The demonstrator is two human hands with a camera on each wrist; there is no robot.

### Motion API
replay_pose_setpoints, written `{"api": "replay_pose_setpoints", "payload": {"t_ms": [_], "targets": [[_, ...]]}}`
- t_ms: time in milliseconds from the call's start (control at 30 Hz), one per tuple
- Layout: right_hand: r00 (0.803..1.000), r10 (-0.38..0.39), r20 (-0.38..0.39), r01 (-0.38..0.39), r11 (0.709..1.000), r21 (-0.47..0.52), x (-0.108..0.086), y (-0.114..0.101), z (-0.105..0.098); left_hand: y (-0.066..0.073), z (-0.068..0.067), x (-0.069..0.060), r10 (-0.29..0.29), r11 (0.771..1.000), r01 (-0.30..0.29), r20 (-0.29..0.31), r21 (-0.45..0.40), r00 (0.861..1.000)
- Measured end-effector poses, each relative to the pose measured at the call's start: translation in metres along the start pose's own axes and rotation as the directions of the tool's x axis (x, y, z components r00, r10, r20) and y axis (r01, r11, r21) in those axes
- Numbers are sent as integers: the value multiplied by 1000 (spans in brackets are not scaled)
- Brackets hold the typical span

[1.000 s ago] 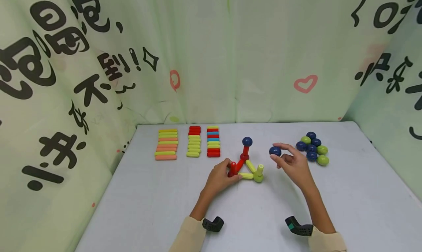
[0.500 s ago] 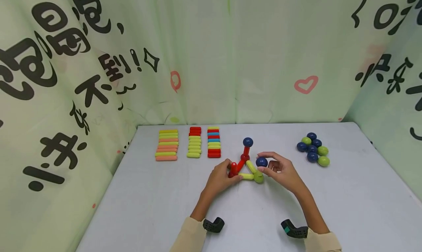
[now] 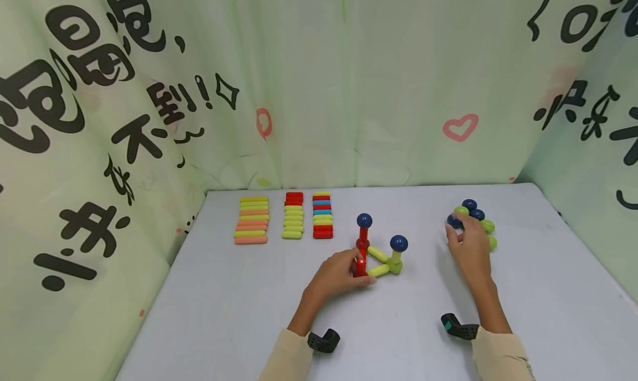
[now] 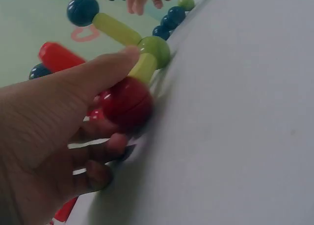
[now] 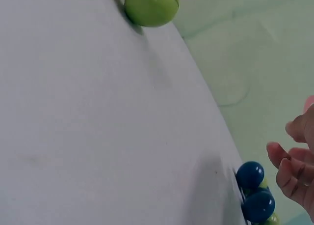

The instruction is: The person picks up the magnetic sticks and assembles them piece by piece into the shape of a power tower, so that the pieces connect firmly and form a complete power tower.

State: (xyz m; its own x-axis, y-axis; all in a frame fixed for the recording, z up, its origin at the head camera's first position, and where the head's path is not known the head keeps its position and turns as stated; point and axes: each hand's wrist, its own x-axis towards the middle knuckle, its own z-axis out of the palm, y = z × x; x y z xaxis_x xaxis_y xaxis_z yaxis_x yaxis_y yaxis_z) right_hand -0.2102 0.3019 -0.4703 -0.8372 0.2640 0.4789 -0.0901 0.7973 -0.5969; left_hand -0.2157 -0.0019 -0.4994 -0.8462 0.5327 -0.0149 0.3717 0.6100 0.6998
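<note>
My left hand grips the red corner ball of a triangular ball-and-stick frame, its thumb lying over the ball. Red sticks and yellow-green sticks make up the frame's sides. A green ball forms the right corner; from it a yellow-green stick rises, topped by a blue ball. Another blue ball caps the red upright at the far corner. At the right, my right hand hovers over a cluster of loose balls, fingers loosely bent around a blue ball; the right wrist view shows the fingers apart from the balls.
Three columns of short sticks lie at the back left: orange and yellow, red and green, and red, blue and yellow. More green balls are in the cluster. A printed curtain stands behind the table.
The blue ball that my right hand carried now sits on the green corner's upright stick. That hand has let go and moved right to the cluster. The frame has turned slightly in my left hand.
</note>
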Motion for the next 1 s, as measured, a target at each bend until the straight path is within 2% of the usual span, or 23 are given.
{"api": "replay_pose_setpoints", "payload": {"t_ms": [33, 100, 167, 200, 267, 333, 400, 467, 567, 800, 1000], "targets": [[1000, -4, 25, 5, 1000, -31, 5, 4, -1, 0, -4, -1, 23, 999, -21, 54, -34, 998], [995, -9, 103, 18, 996, -92, 14, 10, -2, -3, -10, -2, 67, 992, -50, 152, -113, 986], [980, 7, 201, 23, 989, -147, 21, 15, -3, -7, -15, -1, 108, 981, -71, 206, -183, 973], [970, 18, 243, 25, 985, -172, 24, 17, -3, -9, -16, -2, 116, 975, -71, 212, -209, 970], [949, 52, 312, 18, 975, -220, 27, 20, -2, -12, -15, 0, 117, 969, -75, 172, -234, 978], [935, 84, 346, 3, 970, -242, 28, 21, -2, -13, -13, 1, 86, 966, -58, 103, -254, 991], [927, 105, 359, -13, 968, -251, 28, 21, -2, -12, -9, 2, 38, 962, -26, 42, -273, 998], [923, 115, 367, -16, 965, -261, 28, 21, -2, -11, -5, 3, 2, 961, 0, 8, -278, 1000], [924, 110, 366, -9, 963, -269, 28, 20, -2, -8, 0, 3, -27, 966, 28, 9, -257, 1000], [933, 69, 353, 45, 952, -304, 31, 19, 3, 0, 7, 3, -40, 980, 49, 48, -195, 998], [926, 71, 370, 49, 951, -305, 33, 18, 4, 3, 15, 2, -15, 997, 15, 2, -72, 1000]]}}
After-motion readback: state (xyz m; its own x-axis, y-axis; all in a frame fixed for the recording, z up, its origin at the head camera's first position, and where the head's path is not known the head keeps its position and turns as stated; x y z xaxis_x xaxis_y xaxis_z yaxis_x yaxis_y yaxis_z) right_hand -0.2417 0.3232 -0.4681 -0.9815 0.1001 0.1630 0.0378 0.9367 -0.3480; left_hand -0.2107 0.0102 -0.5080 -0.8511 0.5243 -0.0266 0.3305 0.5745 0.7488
